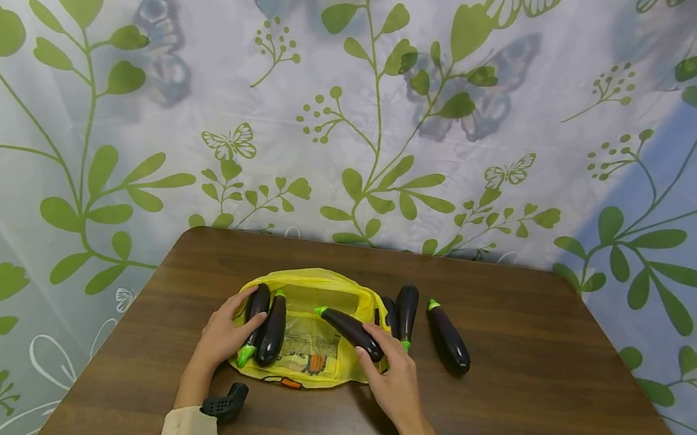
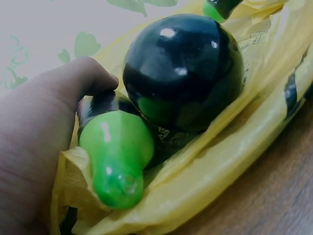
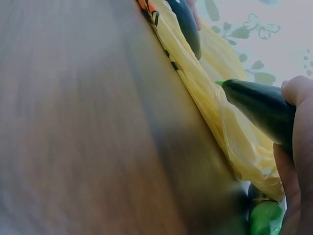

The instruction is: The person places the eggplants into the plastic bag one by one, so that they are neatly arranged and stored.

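eggplant [image 1: 344,325] held over open yellow bag [image 1: 324,278]

the right grip [image 1: 396,381] is closed around this eggplant near its thick end, stem pointing left. the left grip [image 1: 220,332] holds the leftmost eggplant [image 1: 259,300] inside the bag; a second eggplant [image 1: 273,332] lies alongside. further eggplants [image 1: 448,340] lie on the worktop [image 1: 533,411], right of the bag.

Inside the yellow bag [image 1: 319,276], a gap we see between the paired eggplants [image 1: 273,332] and the held eggplant [image 1: 348,330] — left hand [image 1: 223,331] blocking the left side, right hand [image 1: 396,379] and outer eggplants [image 1: 406,312] crowding the right, passage for us over the table [image 1: 544,369], right of the lone eggplant [image 1: 449,340]
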{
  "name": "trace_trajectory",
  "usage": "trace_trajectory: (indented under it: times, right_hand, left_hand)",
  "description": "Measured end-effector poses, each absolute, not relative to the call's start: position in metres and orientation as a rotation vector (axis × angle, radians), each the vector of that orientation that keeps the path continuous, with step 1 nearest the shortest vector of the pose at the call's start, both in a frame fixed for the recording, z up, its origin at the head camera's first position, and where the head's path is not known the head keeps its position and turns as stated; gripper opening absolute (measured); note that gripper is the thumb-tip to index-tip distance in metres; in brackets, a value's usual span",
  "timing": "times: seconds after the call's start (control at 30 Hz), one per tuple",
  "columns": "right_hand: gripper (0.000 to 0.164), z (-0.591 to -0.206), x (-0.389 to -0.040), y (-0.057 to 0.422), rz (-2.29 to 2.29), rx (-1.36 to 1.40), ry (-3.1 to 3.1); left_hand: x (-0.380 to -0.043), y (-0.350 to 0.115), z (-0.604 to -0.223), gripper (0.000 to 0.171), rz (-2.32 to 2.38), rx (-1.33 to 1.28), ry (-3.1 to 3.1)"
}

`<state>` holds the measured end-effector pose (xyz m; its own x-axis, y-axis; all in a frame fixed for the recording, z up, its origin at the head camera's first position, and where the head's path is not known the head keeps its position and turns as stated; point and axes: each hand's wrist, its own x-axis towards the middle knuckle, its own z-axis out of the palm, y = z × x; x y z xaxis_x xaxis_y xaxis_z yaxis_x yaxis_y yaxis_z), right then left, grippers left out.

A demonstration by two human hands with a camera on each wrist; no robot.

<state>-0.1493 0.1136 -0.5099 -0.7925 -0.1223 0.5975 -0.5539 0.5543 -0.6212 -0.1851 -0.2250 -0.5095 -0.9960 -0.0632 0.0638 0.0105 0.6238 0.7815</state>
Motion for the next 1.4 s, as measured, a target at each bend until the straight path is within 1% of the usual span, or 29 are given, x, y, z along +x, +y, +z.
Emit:
trace_trajectory:
  times: [0.27,0.83,1.1,1.4]
  right_hand:
    - [0.046,-0.516,-0.156,0.107,1.083,0.621,-2.239]
    - [0.045,-0.518,-0.158,0.097,1.075,0.616,-2.306]
    - [0.038,-0.518,-0.158,0.092,1.058,0.636,-2.329]
    - [0.045,-0.516,-0.154,0.088,1.104,0.653,-2.396]
  left_hand:
    - [-0.186,-0.226,-0.512,0.067,-1.324,0.037,-2.750]
    - [-0.186,-0.225,-0.511,0.066,-1.311,0.042,-2.754]
    - [-0.186,-0.224,-0.510,0.067,-1.327,0.041,-2.748]
    - [-0.186,-0.224,-0.510,0.066,-1.324,0.044,-2.753]
